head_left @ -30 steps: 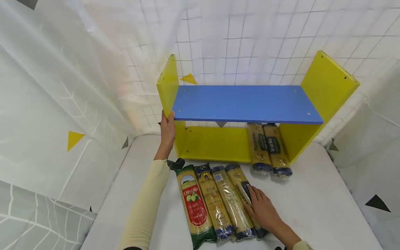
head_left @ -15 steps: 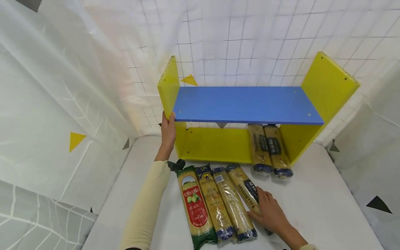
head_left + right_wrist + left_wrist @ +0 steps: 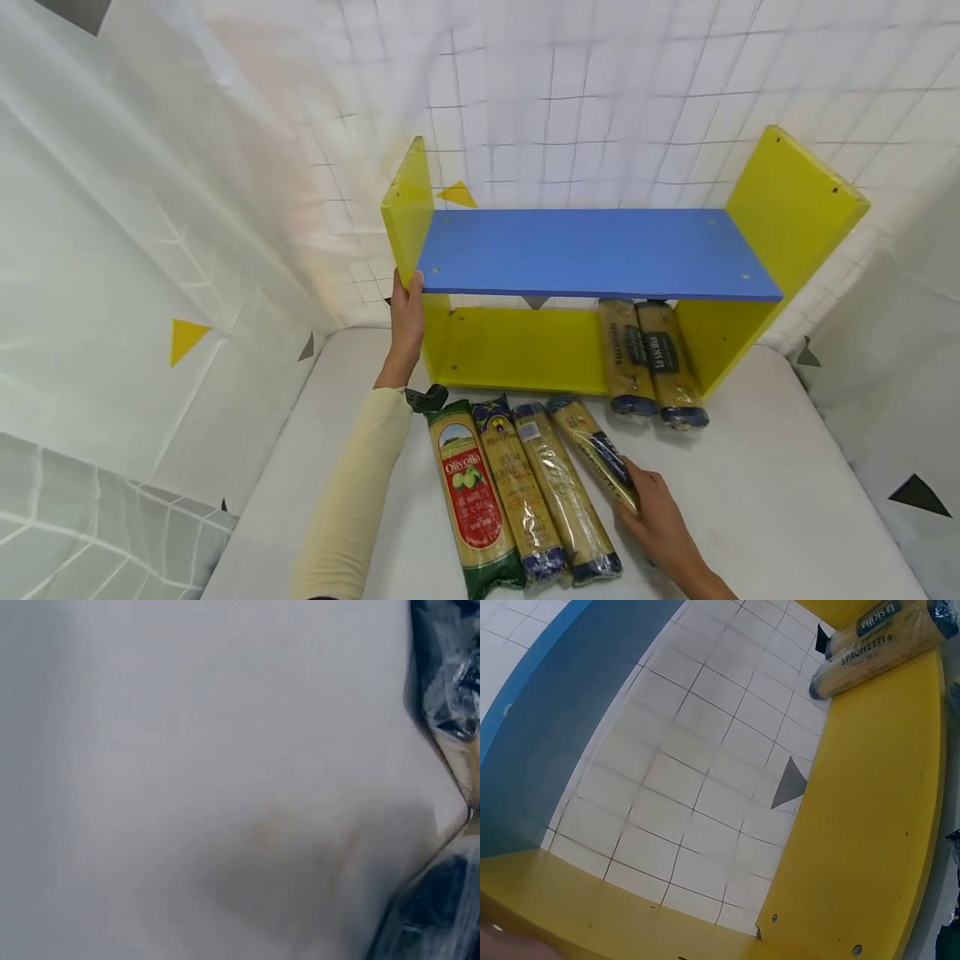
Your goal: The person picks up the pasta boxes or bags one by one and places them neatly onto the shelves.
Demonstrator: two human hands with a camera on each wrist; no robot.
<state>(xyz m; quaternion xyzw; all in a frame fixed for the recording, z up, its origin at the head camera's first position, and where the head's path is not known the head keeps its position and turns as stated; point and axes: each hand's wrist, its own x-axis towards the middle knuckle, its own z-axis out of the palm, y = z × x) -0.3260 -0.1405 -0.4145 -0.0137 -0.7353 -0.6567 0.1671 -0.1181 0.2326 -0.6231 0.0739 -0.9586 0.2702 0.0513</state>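
The right hand (image 3: pixel 663 521) grasps the near portion of a long, yellow spaghetti pack with a dark label (image 3: pixel 588 437). This pack is in front of the yellow-and-blue two-tier shelf unit (image 3: pixel 600 250), just right of a clear-wrapped, blue-ended pasta pack (image 3: pixel 567 496) on the white table (image 3: pixel 757 500). Its long axis runs from the right hand forward and leftward; the far end faces the lower yellow board (image 3: pixel 525 350). The right hand is nearer. The left hand (image 3: pixel 407 325) grips the unit's left yellow side panel (image 3: pixel 408 208).
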